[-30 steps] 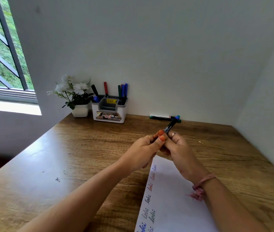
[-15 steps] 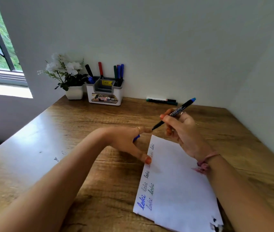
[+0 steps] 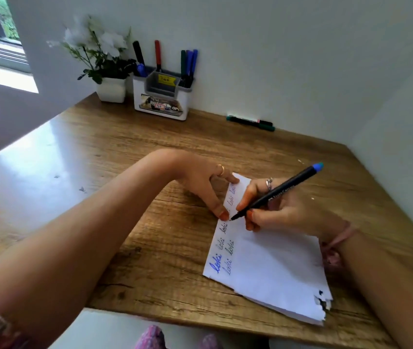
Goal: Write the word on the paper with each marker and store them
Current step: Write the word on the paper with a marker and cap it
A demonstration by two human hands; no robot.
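My right hand grips an uncapped black marker with a blue end. Its tip touches the left margin of the white paper, beside a column of handwritten words in several colours. My left hand rests on the desk, thumb and index finger pinning the paper's left edge right by the tip. Its other fingers are curled under the palm, and the blue cap it took hold of earlier is hidden there. A white and grey marker holder with several markers stands at the back against the wall.
Two markers lie along the back wall to the right of the holder. A white pot of white flowers stands left of the holder. The wooden desk ends at a wall on the right and at the near edge below the paper.
The cap came off the marker and stayed in my left hand. Both hands dropped to the paper, and the marker tip now touches it. The view tilted downward.
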